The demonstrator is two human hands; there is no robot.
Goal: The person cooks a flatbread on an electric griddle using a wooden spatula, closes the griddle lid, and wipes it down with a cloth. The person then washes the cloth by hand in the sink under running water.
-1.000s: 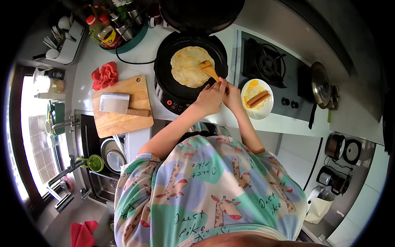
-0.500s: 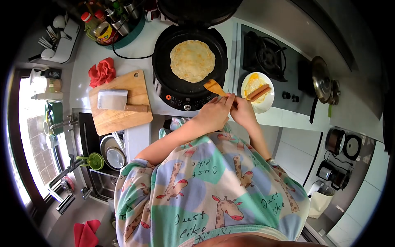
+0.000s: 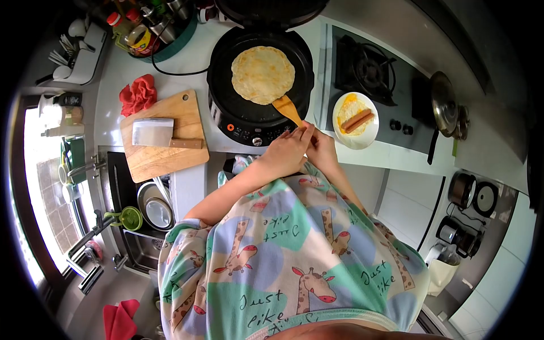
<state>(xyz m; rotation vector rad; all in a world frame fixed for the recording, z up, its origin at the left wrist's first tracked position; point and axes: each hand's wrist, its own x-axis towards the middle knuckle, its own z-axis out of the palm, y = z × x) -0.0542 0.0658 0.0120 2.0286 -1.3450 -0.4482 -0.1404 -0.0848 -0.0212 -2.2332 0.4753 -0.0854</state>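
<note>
A round golden pancake (image 3: 263, 75) lies flat in the black electric griddle (image 3: 226, 102). The blade of a wooden spatula (image 3: 289, 109) touches its lower right edge. My right hand (image 3: 322, 149) is closed around the spatula's handle. My left hand (image 3: 285, 152) meets it there, fingers together over the upper handle; the overlap hides part of the grip. To the right of my hands, a white plate (image 3: 367, 139) carries cooked egg (image 3: 347, 109) and sausage pieces (image 3: 357, 120).
A cleaver (image 3: 153, 132) rests on a wooden cutting board (image 3: 164, 161) at left, below a red cloth (image 3: 137, 94). Bottles (image 3: 139, 39) stand behind. A gas stove (image 3: 368, 71) is at right. Beside the board, the sink (image 3: 141, 249) holds bowls. The griddle's lid (image 3: 266, 11) is raised.
The spatula blade has shifted slightly left and now meets the pancake's edge. Both hands moved a little left with it. The whole view has tilted slightly.
</note>
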